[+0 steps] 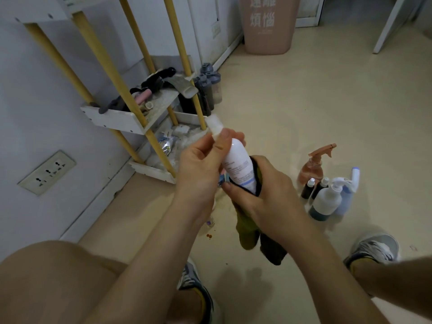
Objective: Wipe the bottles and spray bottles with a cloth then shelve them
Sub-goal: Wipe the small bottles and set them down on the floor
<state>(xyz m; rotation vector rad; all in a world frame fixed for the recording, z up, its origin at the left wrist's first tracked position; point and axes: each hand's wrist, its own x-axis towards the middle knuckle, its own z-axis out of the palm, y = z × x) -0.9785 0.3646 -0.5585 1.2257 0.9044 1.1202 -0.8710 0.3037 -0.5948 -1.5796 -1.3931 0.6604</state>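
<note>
White bottle [237,160] tilted in mid-air before the shelf [117,119] | left hand [201,164] grips its upper end | right hand [266,192] clasps olive cloth [247,230] round its base | other bottles [327,197] stand on floor [304,101] at right

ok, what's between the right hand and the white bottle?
The cloth: in the head view the right hand grips the lower end of the white bottle through it.
</note>
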